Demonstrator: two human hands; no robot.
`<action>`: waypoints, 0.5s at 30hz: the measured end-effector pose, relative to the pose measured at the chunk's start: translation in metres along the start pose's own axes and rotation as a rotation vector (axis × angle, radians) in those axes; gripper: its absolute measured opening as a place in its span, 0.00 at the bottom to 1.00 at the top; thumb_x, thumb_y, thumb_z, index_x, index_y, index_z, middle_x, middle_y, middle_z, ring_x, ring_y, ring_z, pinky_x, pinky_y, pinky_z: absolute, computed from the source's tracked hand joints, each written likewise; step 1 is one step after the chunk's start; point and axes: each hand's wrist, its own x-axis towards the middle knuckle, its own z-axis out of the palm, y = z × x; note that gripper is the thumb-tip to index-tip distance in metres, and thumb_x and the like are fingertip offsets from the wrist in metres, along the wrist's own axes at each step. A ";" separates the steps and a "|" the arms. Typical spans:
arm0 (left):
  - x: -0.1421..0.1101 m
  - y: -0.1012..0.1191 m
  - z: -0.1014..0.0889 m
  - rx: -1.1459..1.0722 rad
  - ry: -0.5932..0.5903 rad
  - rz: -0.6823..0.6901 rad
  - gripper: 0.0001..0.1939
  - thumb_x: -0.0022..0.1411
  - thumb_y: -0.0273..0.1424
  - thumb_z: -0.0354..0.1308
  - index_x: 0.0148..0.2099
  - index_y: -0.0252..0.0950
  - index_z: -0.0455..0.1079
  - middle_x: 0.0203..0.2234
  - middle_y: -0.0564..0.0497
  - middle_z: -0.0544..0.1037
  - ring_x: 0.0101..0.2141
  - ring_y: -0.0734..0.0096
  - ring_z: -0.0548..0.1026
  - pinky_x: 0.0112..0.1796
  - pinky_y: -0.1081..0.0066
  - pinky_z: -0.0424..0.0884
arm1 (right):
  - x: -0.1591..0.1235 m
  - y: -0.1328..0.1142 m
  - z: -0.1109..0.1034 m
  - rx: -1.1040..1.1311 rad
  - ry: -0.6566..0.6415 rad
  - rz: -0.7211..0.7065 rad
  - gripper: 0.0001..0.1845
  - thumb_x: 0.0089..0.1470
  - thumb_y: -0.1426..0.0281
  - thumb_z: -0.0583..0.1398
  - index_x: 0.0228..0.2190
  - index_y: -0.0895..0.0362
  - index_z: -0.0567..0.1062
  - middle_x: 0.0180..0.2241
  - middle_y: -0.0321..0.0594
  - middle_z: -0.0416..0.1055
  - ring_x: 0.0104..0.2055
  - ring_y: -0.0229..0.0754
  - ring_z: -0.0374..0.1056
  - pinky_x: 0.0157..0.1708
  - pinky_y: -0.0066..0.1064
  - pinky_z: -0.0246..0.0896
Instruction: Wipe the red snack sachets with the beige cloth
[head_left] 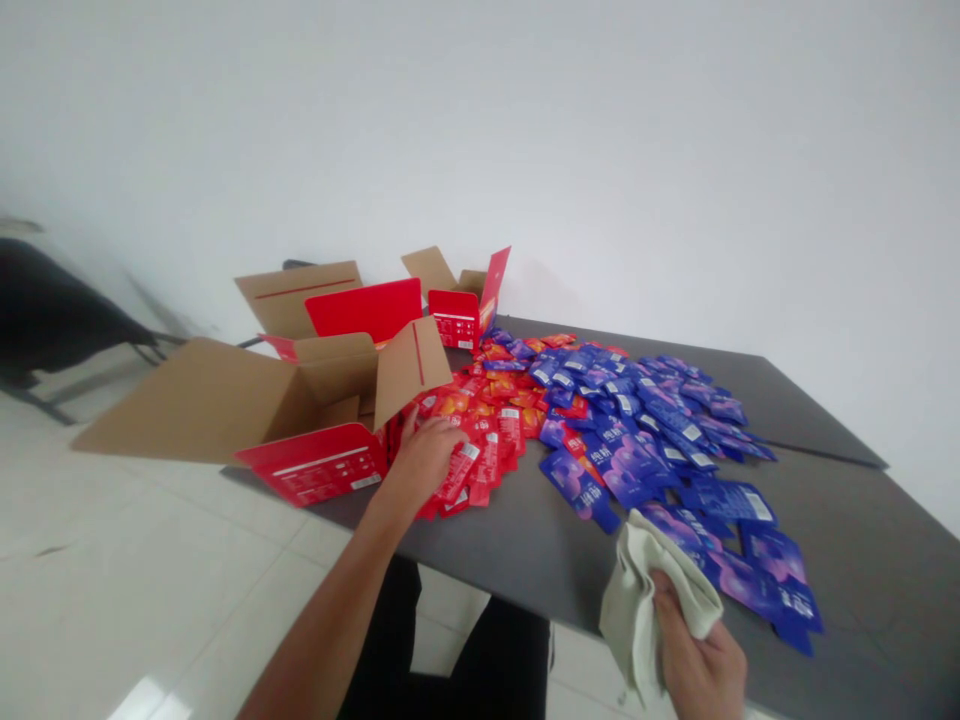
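My left hand (429, 458) rests on a heap of red packets (487, 455) beside the open box. Its thumb and fingers are apart on the packets, with the fingertips partly hidden among them. My right hand (701, 650) is closed around a folded pale cream cloth (637, 600), held upright at the table's front edge. Whether the cloth is a bag, I cannot tell. Just beyond it lie purple-blue packets (630, 460) with pale lettering, spread in a large pile to the right.
A red cardboard box (322, 470) with raised flaps stands at the table's left end. Another open red box (454, 318) is behind it. The dark grey table (510, 550) runs along a white wall. A black chair (52, 310) stands at far left.
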 end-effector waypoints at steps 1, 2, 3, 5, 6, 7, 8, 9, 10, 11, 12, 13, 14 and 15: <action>-0.002 0.000 0.001 0.015 0.008 -0.013 0.19 0.61 0.17 0.50 0.41 0.43 0.78 0.42 0.50 0.82 0.49 0.59 0.76 0.67 0.43 0.41 | 0.000 0.000 0.000 0.010 -0.006 -0.007 0.41 0.41 0.42 0.67 0.45 0.63 0.83 0.44 0.50 0.82 0.53 0.64 0.74 0.50 0.41 0.70; -0.005 0.001 0.002 0.024 0.019 -0.020 0.19 0.62 0.17 0.51 0.41 0.43 0.78 0.43 0.50 0.82 0.50 0.58 0.76 0.67 0.42 0.41 | 0.000 0.001 0.000 0.020 -0.012 -0.017 0.40 0.41 0.43 0.67 0.45 0.62 0.83 0.44 0.50 0.82 0.52 0.63 0.74 0.50 0.41 0.70; -0.007 0.002 0.003 0.029 0.033 -0.023 0.18 0.63 0.18 0.51 0.42 0.43 0.78 0.43 0.49 0.82 0.50 0.58 0.76 0.67 0.42 0.42 | 0.000 0.001 0.000 0.031 -0.017 -0.032 0.40 0.42 0.43 0.67 0.45 0.62 0.83 0.45 0.50 0.82 0.52 0.63 0.74 0.50 0.41 0.70; -0.014 0.007 0.004 0.028 0.053 -0.022 0.16 0.64 0.20 0.53 0.45 0.43 0.78 0.45 0.49 0.81 0.51 0.58 0.75 0.66 0.44 0.45 | 0.000 0.003 0.000 0.049 -0.021 -0.063 0.38 0.43 0.44 0.68 0.45 0.62 0.83 0.45 0.50 0.82 0.52 0.62 0.74 0.50 0.40 0.70; -0.018 0.012 0.004 0.021 0.055 -0.016 0.15 0.66 0.21 0.54 0.46 0.43 0.78 0.46 0.49 0.81 0.52 0.58 0.75 0.66 0.45 0.47 | 0.000 0.003 0.000 0.051 -0.019 -0.071 0.38 0.43 0.44 0.68 0.45 0.62 0.83 0.45 0.50 0.82 0.51 0.62 0.74 0.50 0.40 0.70; -0.023 0.017 0.003 0.010 0.051 -0.008 0.14 0.67 0.23 0.54 0.47 0.43 0.78 0.48 0.49 0.81 0.53 0.59 0.74 0.66 0.46 0.49 | 0.000 0.004 0.000 0.050 -0.017 -0.074 0.37 0.44 0.44 0.68 0.45 0.62 0.83 0.44 0.50 0.82 0.51 0.62 0.75 0.50 0.41 0.70; -0.029 0.024 0.002 -0.005 0.042 0.001 0.13 0.68 0.24 0.55 0.48 0.43 0.78 0.49 0.49 0.80 0.54 0.59 0.73 0.65 0.47 0.51 | 0.000 0.005 0.000 0.047 -0.015 -0.074 0.37 0.44 0.45 0.68 0.45 0.62 0.83 0.44 0.50 0.82 0.51 0.62 0.75 0.50 0.41 0.70; -0.035 0.032 0.001 -0.026 0.029 0.014 0.12 0.69 0.26 0.55 0.48 0.43 0.78 0.50 0.49 0.80 0.55 0.60 0.73 0.65 0.48 0.52 | 0.000 0.005 0.000 0.045 -0.015 -0.074 0.37 0.44 0.45 0.68 0.44 0.62 0.83 0.44 0.50 0.82 0.51 0.62 0.75 0.50 0.41 0.70; -0.042 0.041 0.000 -0.054 0.021 0.026 0.11 0.70 0.27 0.55 0.48 0.44 0.78 0.50 0.49 0.79 0.55 0.60 0.72 0.64 0.49 0.54 | 0.000 0.005 0.000 0.045 -0.016 -0.079 0.36 0.45 0.45 0.68 0.44 0.63 0.83 0.44 0.50 0.82 0.51 0.62 0.75 0.50 0.41 0.70; -0.051 0.050 -0.001 -0.088 0.011 0.040 0.10 0.70 0.29 0.56 0.49 0.44 0.77 0.51 0.49 0.79 0.55 0.60 0.72 0.63 0.49 0.56 | 0.001 0.005 0.001 0.046 -0.016 -0.089 0.35 0.45 0.46 0.67 0.44 0.62 0.83 0.44 0.50 0.82 0.50 0.61 0.75 0.50 0.40 0.70; -0.059 0.060 -0.001 -0.129 0.002 0.057 0.09 0.70 0.31 0.57 0.49 0.44 0.77 0.51 0.50 0.79 0.55 0.60 0.73 0.62 0.50 0.59 | 0.001 0.004 0.001 0.049 -0.020 -0.102 0.35 0.45 0.46 0.67 0.44 0.62 0.83 0.44 0.50 0.82 0.50 0.60 0.75 0.49 0.40 0.70; -0.069 0.069 0.000 -0.174 -0.002 0.072 0.09 0.70 0.32 0.58 0.50 0.45 0.77 0.50 0.49 0.79 0.53 0.60 0.73 0.60 0.52 0.62 | 0.001 0.003 0.001 0.052 -0.024 -0.115 0.34 0.46 0.46 0.67 0.43 0.62 0.83 0.44 0.49 0.82 0.49 0.60 0.75 0.48 0.39 0.71; -0.079 0.079 0.001 -0.223 -0.011 0.089 0.09 0.71 0.34 0.58 0.50 0.45 0.76 0.50 0.49 0.79 0.52 0.61 0.74 0.58 0.54 0.65 | 0.000 0.001 0.002 0.054 -0.026 -0.127 0.34 0.46 0.46 0.67 0.43 0.61 0.83 0.43 0.49 0.82 0.49 0.59 0.76 0.47 0.38 0.71; -0.089 0.088 0.004 -0.271 -0.019 0.103 0.10 0.71 0.35 0.58 0.51 0.46 0.76 0.49 0.49 0.79 0.51 0.61 0.75 0.56 0.56 0.68 | 0.000 0.000 0.002 0.056 -0.028 -0.137 0.33 0.46 0.47 0.68 0.42 0.61 0.84 0.42 0.48 0.82 0.48 0.58 0.76 0.46 0.37 0.71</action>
